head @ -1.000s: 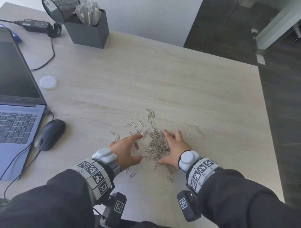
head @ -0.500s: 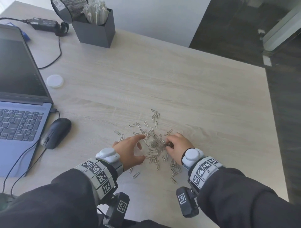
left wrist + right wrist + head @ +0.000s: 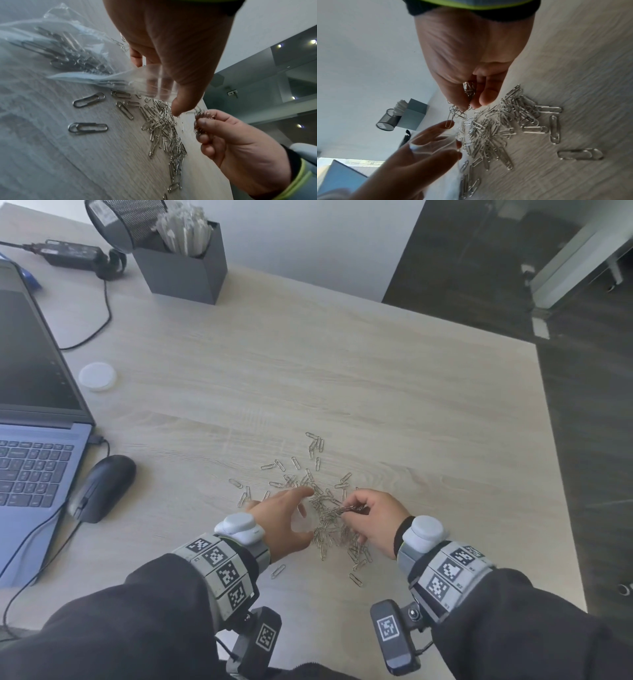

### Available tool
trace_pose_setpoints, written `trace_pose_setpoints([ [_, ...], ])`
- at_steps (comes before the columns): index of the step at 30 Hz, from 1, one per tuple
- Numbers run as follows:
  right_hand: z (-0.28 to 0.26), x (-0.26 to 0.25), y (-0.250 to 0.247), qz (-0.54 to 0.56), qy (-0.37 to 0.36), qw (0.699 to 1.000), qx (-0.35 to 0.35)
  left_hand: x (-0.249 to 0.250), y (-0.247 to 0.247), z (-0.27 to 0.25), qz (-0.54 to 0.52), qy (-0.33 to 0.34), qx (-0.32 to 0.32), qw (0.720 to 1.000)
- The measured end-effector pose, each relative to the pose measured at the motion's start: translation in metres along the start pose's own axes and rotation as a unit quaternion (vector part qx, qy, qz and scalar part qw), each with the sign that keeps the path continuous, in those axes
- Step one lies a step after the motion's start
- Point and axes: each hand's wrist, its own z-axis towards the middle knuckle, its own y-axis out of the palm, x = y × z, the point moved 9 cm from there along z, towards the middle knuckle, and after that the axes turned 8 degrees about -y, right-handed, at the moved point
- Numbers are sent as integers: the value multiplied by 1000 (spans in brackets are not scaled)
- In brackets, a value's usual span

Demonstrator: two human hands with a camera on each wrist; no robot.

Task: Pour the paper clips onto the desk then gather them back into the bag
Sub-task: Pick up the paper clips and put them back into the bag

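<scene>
Silver paper clips (image 3: 329, 522) lie in a loose pile on the pale wooden desk (image 3: 411, 405), with strays beyond it. My left hand (image 3: 303, 513) holds a clear plastic bag (image 3: 305, 525) by its mouth, thumb and fingers keeping it spread. In the left wrist view the bag (image 3: 77, 54) lies along the desk with several clips inside. My right hand (image 3: 358, 508) pinches a small bunch of clips (image 3: 347, 509) just above the pile, right beside the bag's mouth (image 3: 433, 140). In the right wrist view the bunch (image 3: 469, 88) sits between thumb and fingers.
An open laptop (image 3: 30, 440) and a black mouse (image 3: 102, 487) with its cable sit at the left. A white round lid (image 3: 97, 376) lies behind them. A grey holder box (image 3: 185, 268), a mesh cup (image 3: 126, 220) and a power adapter (image 3: 72, 256) stand at the back. The desk edge (image 3: 555, 474) drops off at the right.
My right hand, earlier flat on the pile, has curled, picked up a bunch of clips and lifted it toward the bag. The left hand has stayed in place.
</scene>
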Motion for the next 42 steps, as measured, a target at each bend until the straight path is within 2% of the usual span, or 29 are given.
trace_pose_setpoints([
  [3, -3, -17, 7, 11, -31, 999, -11, 5, 2, -1, 12, 5, -1, 1000],
  [7, -2, -45, 16, -64, -92, 993, -27, 16, 2, -4, 8, 24, 13, 1000],
  [13, -2, -68, 32, -77, -117, 989, -44, 19, 0, -6, -16, 15, 14, 1000],
  [21, -10, -60, 31, 11, -86, 992, -87, 9, 0, -7, -74, 35, 6, 997],
  [23, -11, -55, 26, 49, -70, 993, -81, 8, 2, -7, -67, 33, -1, 997],
  [25, -8, -45, 13, 75, -55, 995, -45, 5, 4, -6, -58, 26, -6, 998],
  [27, -4, -29, -7, 44, -50, 998, 6, 1, 2, -5, -46, 17, 1, 999],
  [29, -1, -8, -26, -43, -34, 998, 27, -4, -2, -4, -41, 4, 3, 999],
  [31, -5, 17, -35, -141, 11, 990, -6, -9, -5, -2, -40, -6, 8, 999],
  [34, -24, 47, -32, -223, 78, 968, -81, -14, -11, -1, -35, -16, 27, 999],
  [37, -42, 56, -18, -255, 81, 955, -125, -18, -13, -2, -35, -23, 36, 998],
  [42, -57, 57, 18, -281, 70, 944, -158, -21, -14, -5, -36, -22, 39, 998],
])
